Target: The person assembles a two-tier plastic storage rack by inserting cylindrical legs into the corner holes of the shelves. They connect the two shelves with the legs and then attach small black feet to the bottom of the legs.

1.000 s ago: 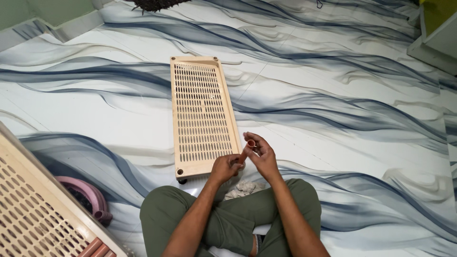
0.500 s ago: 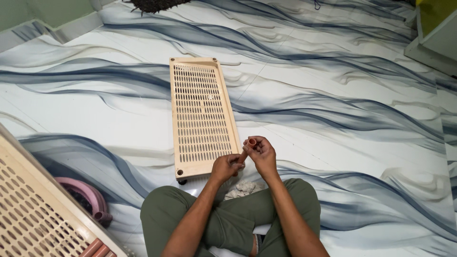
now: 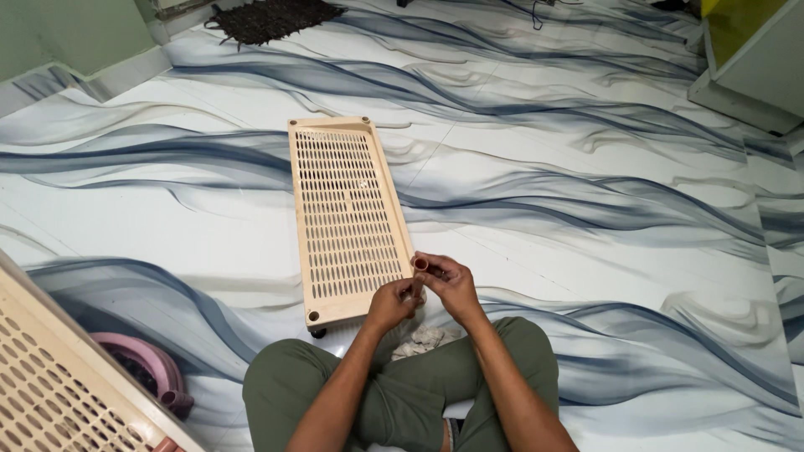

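Small tube (image 3: 420,264) pinched by both hands over shelf's edge.

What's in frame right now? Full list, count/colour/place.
perforated shelf panel: 1, cream, flat on floor ahead of the knees
short tube: 1, reddish-brown, held at the fingertips of both hands
second perforated panel: 1, cream, lower left corner, partly out of frame
round tub: 1, pink, lower left beside that panel
mat: 1, dark, top left
cabinet: 1, pale with yellow, top right
floor: white and blue marbled
left hand: on the tube
right hand: on the tube
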